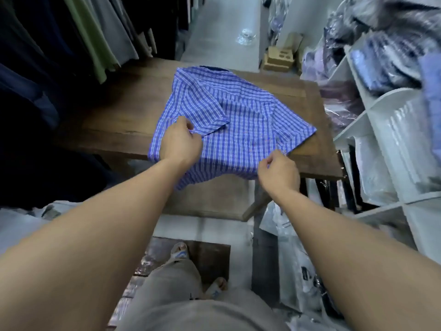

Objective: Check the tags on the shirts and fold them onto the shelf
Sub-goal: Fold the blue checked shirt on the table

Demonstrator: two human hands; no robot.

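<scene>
— Shirt (238,115) first: where is it found?

— It is spread flat at the centre of the frame on a brown wooden table (114,111), with the neck end toward the top of the frame. Blue fabric with pale checked stripes is seen. The lower hem is draped over the table's near edge.

— How are the hands placed?

— The left hand (180,143) is seen left of centre with its fingers curled. Cloth is pinched in it by the cuff of the short sleeve (205,111), which is folded in across the body of the shirt. The right hand (278,172) is seen right of centre at the table's near edge, and the shirt's right side edge is pinched between its thumb and fingers.

— And the shelf?

— A white shelf unit (372,111) is seen along the right edge of the frame, just beside the table. Its compartments are filled with bagged garments (391,68). Motion blur is strong there, so no finer detail can be told.

— What else is shown?

— Hanging clothes (90,39) in dark, green and grey tones are lined up at the upper left. A cardboard piece (279,58) is seen past the table's far right corner. Plastic bags (293,259) are heaped at the lower right, beside the person's legs.
</scene>
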